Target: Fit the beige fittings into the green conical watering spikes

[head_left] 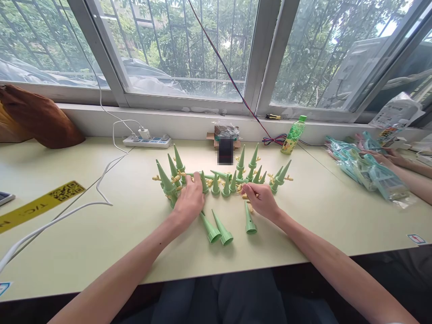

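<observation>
My left hand (191, 196) reaches into the left part of a cluster of green plastic watering spikes, fingers bent and slightly apart. An upright green spike (204, 183) is close beside its fingers; the fingertips are partly hidden. My right hand (262, 199) is closed in a pinch at the cluster's right side, with small yellow valve pieces (245, 196) close by. What it pinches is too small to make out. Below it lies a loose green spike (250, 222). Two more spikes, a left one (211, 230) and a right one (224, 231), lie nearer the front edge.
Spikes with yellow valves stand at left (165, 180) and right (281, 177). Behind are a small box (227, 131), a power strip (148, 141) and a green drink bottle (294, 135). Another person's hands (381, 159) touch bagged blue items (357, 166). A white cable (101, 189) crosses the left side.
</observation>
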`<control>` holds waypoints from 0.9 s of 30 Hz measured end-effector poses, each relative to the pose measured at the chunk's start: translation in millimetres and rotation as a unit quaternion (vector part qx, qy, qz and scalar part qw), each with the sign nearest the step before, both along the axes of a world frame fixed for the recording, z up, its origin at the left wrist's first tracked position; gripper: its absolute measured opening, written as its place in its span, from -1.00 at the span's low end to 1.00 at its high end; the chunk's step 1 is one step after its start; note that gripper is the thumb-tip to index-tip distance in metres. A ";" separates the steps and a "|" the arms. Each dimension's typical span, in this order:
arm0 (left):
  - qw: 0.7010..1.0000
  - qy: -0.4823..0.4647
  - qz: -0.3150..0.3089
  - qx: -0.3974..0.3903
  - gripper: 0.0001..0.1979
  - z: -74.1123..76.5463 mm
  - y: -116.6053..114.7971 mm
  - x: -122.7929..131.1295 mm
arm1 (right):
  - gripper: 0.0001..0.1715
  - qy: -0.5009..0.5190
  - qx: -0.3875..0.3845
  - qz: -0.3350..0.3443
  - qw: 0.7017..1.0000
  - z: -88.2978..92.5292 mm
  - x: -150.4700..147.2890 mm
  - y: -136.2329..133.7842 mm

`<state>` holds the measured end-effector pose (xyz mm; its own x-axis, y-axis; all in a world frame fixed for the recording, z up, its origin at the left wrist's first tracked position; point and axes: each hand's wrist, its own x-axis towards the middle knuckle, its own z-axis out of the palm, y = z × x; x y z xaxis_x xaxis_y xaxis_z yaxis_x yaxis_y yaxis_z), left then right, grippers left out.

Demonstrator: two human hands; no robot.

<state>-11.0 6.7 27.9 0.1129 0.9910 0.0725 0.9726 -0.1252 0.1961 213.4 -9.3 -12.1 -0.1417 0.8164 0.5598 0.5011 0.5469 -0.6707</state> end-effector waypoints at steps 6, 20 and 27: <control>0.999 0.009 0.005 0.040 -0.51 -0.6 -1.1 1.2 | -0.38 0.056 0.012 -0.085 0.995 2.8 0.9 0.4; 0.968 -0.127 -0.064 0.206 -0.47 -6.2 -1.8 0.5 | -0.72 0.069 -0.007 -0.137 0.988 5.7 2.0 -0.6; 0.932 -0.183 -0.099 0.298 -0.48 -4.5 -3.5 1.1 | -0.84 -0.020 -0.014 -0.133 0.991 3.8 3.2 2.1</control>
<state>-9.9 3.1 23.4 0.1498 0.7251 0.6721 0.8004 -0.4880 0.3481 216.6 -7.2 -8.3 0.0581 0.8426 0.5354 0.6515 0.3744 -0.6599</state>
